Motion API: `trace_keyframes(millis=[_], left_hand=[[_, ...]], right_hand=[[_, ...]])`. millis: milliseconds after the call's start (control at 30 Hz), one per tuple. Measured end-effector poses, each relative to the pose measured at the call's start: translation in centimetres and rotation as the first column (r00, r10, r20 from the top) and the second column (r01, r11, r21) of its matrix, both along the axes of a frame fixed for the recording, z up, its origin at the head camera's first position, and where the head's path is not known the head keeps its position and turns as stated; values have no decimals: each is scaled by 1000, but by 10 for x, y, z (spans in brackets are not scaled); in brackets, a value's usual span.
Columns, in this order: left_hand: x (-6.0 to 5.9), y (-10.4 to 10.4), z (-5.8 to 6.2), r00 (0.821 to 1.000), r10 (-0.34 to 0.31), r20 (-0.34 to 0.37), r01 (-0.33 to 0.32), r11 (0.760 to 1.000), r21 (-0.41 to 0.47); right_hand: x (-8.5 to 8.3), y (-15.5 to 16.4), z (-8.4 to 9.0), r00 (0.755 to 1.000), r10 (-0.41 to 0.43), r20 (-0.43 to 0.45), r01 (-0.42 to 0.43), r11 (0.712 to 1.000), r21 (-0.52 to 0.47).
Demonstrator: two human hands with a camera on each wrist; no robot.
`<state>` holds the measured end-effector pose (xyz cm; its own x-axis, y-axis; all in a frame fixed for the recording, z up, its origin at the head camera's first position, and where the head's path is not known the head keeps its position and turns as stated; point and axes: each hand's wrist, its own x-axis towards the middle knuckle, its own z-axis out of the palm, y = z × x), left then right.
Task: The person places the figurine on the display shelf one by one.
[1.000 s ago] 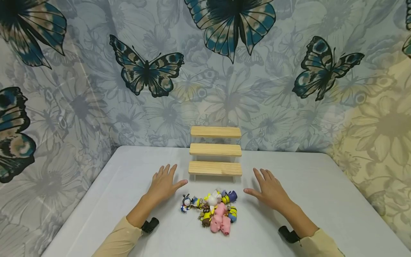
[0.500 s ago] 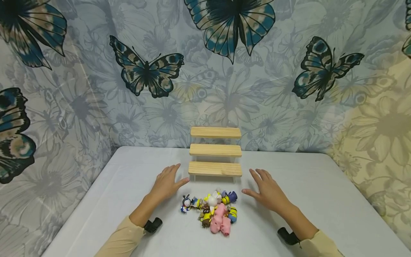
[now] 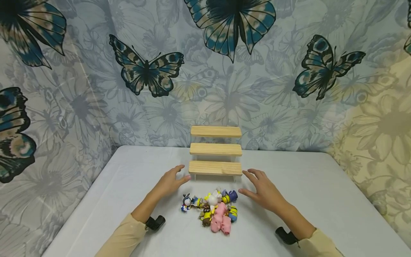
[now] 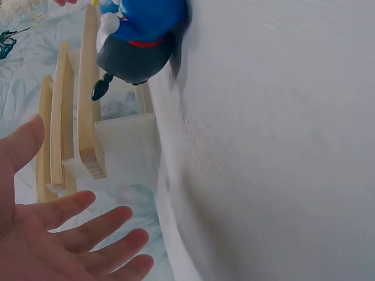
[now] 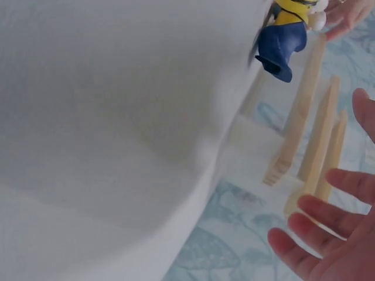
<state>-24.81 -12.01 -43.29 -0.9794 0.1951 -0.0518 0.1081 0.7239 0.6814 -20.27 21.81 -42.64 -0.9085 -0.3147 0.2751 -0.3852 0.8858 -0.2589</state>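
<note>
A three-step wooden stand (image 3: pixel 215 153) stands at the back middle of the white table (image 3: pixel 96 210). In front of it lies a heap of several small toy figures (image 3: pixel 214 210), among them pink pigs (image 3: pixel 221 222) and yellow-and-blue figures (image 3: pixel 232 213). My left hand (image 3: pixel 169 182) hovers left of the heap, fingers spread, near the stand's lowest step. My right hand (image 3: pixel 261 189) hovers right of the heap, fingers spread. Neither holds anything. The left wrist view shows the left hand (image 4: pixel 64 234), the stand (image 4: pixel 73 129) and a blue figure (image 4: pixel 143 35). The right wrist view shows the right hand (image 5: pixel 334 240) and a yellow-and-blue figure (image 5: pixel 284 35).
A butterfly-patterned curtain (image 3: pixel 205 71) hangs close behind the table and along its left side. Black wrist mounts (image 3: pixel 155 222) sit at both forearms. Bare tabletop stretches to the left and right of the hands.
Both hands have drifted inward and forward toward the stand's lowest step, lifting slightly off the table. The toys and the stand have not moved.
</note>
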Motion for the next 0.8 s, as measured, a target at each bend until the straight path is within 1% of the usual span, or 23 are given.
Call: trace_keyframes(millis=[100, 233, 367, 500, 633, 700, 800], left_hand=[[-2, 1, -1, 1000, -5, 21, 5, 1000, 20], [-5, 3, -2, 999, 3, 52, -7, 997, 70], [-9, 5, -4, 999, 19, 46, -24, 994, 102], [-10, 7, -4, 998, 44, 35, -48, 991, 127], [-11, 11, -4, 996, 78, 34, -83, 977, 196], [-12, 12, -3, 994, 97, 43, -105, 964, 245], [-14, 14, -2, 992, 115, 61, -127, 949, 290]], right_hand=[[1, -3, 0, 1000, 19, 14, -19, 1000, 0], [0, -6, -1, 998, 60, 29, -60, 998, 2], [-1, -10, -2, 991, 121, 60, -121, 993, -9], [-2, -16, -2, 978, 187, 94, -187, 982, -10], [-4, -22, -1, 965, 238, 106, -240, 971, 0], [-5, -25, -1, 963, 245, 113, -247, 969, 8], [-7, -28, -1, 960, 258, 111, -263, 965, 25]])
